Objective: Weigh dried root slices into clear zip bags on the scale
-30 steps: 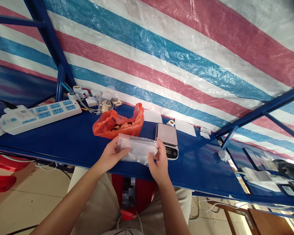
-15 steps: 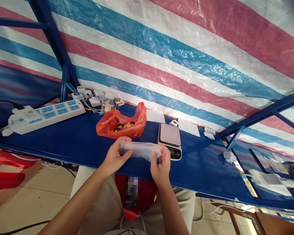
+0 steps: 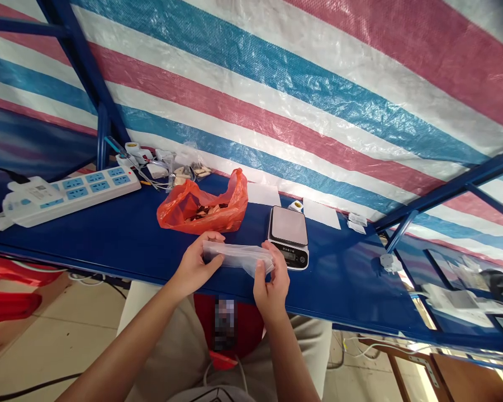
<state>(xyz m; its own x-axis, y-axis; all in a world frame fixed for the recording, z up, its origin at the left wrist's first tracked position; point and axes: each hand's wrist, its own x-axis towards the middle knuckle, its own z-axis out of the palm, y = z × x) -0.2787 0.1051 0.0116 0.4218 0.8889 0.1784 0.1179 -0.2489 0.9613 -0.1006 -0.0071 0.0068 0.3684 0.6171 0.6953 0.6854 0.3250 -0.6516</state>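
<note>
Near the scale (image 3: 289, 225), the left hand (image 3: 194, 267) and right hand (image 3: 273, 286) pinch opposite ends of a clear bag (image 3: 236, 255).

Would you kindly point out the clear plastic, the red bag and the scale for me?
Clear plastic (image 3: 237, 255): head view, middle of its visible length.
Red bag (image 3: 193, 225): head view, near side wall.
Scale (image 3: 289, 226): head view, weighing plate.
</note>
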